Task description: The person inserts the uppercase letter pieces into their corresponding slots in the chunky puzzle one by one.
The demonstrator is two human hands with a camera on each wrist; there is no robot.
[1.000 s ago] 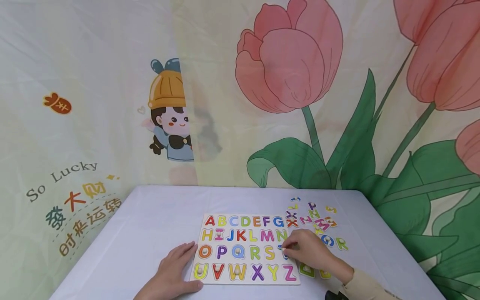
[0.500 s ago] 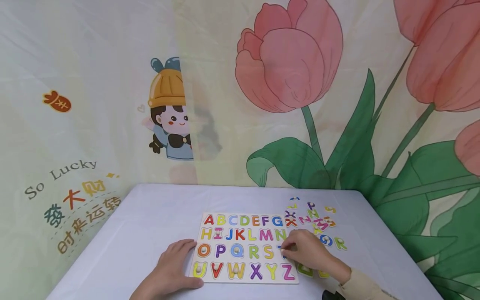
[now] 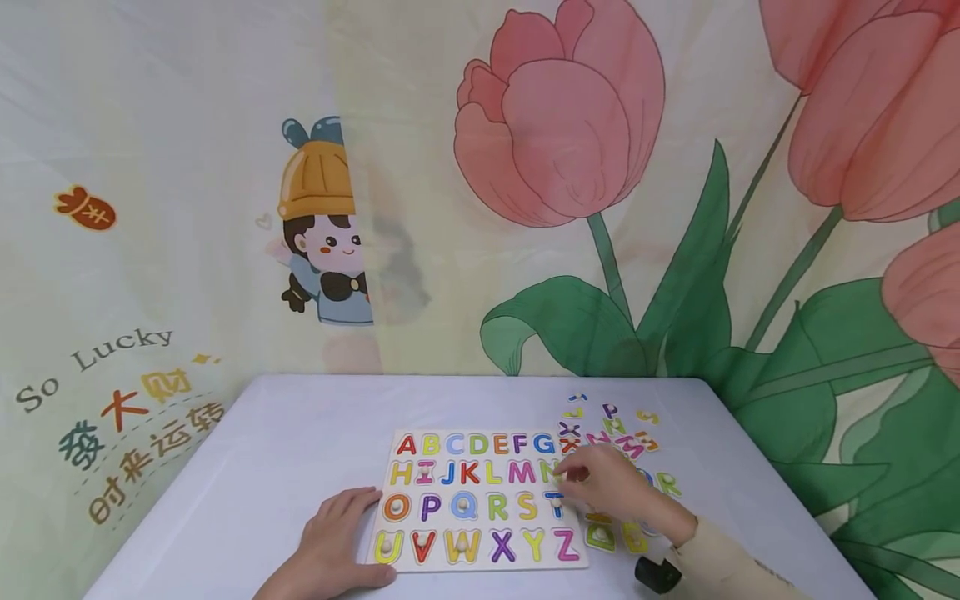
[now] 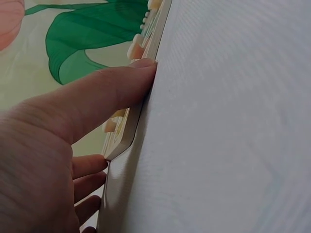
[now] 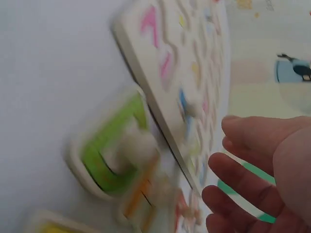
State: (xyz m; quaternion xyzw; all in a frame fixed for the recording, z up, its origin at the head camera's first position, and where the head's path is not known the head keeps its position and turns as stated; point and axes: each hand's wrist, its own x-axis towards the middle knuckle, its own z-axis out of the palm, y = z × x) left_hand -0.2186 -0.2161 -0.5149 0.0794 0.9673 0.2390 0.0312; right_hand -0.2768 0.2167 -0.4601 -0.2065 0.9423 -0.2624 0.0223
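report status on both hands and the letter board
Left hand touching letter board. Right hand empty, beside blue T on board. Loose letters crowd board's right side.

You have one letter board [image 3: 516, 525], bearing twenty-six letter places [image 3: 521, 472] in four rows (seven, seven, six and six); seven knobbed pieces on it, namely I [image 3: 425, 472], O [image 3: 396, 507], Q [image 3: 462, 505], T [image 3: 554, 504], U [image 3: 387, 547], V [image 3: 423, 547] and W [image 3: 462, 547]; at least twelve loose pieces [image 3: 600, 536] beside it, their overlap denying you an exact total; two hands, one left hand [image 3: 322, 537] and one right hand [image 3: 618, 483]; one visible sleeve [image 3: 727, 567]; one dark object [image 3: 657, 575]; one tabletop [image 3: 315, 442]; and, printed behind, one cartoon figure [image 3: 322, 250] and at least three tulips [image 3: 562, 142]
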